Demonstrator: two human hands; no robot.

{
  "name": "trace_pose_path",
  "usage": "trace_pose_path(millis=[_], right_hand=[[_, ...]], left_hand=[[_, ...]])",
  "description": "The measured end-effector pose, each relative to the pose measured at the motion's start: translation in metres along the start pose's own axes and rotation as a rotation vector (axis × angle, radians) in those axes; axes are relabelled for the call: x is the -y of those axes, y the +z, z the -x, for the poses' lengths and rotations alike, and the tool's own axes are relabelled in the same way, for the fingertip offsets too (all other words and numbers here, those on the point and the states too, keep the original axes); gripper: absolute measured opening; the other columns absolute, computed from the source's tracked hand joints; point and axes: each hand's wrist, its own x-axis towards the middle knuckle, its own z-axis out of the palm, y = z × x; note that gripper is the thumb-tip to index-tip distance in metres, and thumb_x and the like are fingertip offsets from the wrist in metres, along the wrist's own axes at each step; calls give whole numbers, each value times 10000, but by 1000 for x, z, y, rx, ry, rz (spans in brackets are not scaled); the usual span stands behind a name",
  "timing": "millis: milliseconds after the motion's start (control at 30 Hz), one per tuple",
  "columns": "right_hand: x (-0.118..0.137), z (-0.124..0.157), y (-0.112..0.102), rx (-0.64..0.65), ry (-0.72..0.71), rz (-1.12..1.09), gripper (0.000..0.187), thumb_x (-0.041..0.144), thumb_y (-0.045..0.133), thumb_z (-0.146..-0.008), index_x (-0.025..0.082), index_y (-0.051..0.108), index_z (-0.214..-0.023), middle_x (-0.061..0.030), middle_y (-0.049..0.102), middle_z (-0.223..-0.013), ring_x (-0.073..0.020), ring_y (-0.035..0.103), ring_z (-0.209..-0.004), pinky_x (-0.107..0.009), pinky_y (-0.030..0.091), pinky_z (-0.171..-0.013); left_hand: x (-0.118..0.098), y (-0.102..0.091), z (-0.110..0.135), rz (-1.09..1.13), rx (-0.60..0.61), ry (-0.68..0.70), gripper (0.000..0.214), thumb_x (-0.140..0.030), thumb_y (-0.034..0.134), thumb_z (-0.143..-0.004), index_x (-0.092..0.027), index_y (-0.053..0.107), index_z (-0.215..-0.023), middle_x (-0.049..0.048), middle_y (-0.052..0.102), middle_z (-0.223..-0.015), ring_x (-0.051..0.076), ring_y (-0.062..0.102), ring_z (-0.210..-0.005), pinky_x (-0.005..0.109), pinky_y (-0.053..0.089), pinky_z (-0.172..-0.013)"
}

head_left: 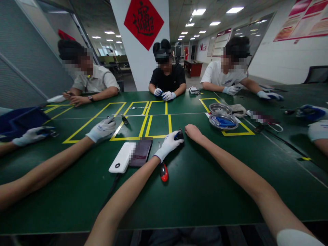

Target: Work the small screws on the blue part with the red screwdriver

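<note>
My left hand (169, 145), in a white glove with dark blue fingertips, is closed around a small black part with a metal tip (180, 132), held upright on the green table. Just right of it is my right hand (194, 133), ungloved and resting on the table. Its fingers are curled together, and whatever they might hold is hidden. A screwdriver with a red and black handle (164, 172) lies beneath my left wrist, its shaft partly covered by the glove.
Left of my forearm lie a white power bank (122, 158) and a dark phone (140, 153). Metal bowls (223, 122) stand at the right. A co-worker's gloved hand (102, 129) is near a small dark cylinder (124, 119). Yellow tape (156, 137) marks rectangles. Several people sit around the table.
</note>
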Motion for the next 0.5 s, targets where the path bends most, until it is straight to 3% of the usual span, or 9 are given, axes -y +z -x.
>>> trace_pose_path(millis=[100, 200, 367, 500], right_hand=[[0, 6, 1, -19, 2, -40, 170, 153, 482, -892, 83, 636, -910, -201, 633, -1001, -267, 615, -945, -360, 467, -839], [1, 17, 3, -73, -17, -133, 170, 208, 457, -921, 120, 599, -951, -136, 633, -1001, -205, 606, -925, -303, 466, -831], [6, 40, 7, -273, 11, -738, 204, 324, 428, -926, 160, 549, -932, -39, 615, -813, -153, 580, -719, -269, 473, -679], [13, 51, 11, -309, 37, -970, 217, 379, 452, -907, 179, 538, -921, -9, 579, -739, -144, 547, -650, -262, 449, -617]], left_hand=[[-2, 0, 0, -6, 10, 3, 352, -304, 627, -747, -180, 630, -1076, 57, 672, -962, 198, 610, -819, 319, 487, -783], [-2, 1, -2, 59, -2, 25, 361, -313, 610, -764, -172, 609, -1096, 53, 661, -919, 178, 589, -757, 295, 477, -725], [6, 6, -9, 343, 33, 19, 303, -314, 616, -763, -134, 592, -1006, 49, 636, -892, 151, 561, -757, 277, 470, -730], [12, 8, -11, 515, -6, -86, 392, -324, 685, -712, -139, 545, -1028, 58, 626, -944, 150, 572, -807, 304, 484, -785]])
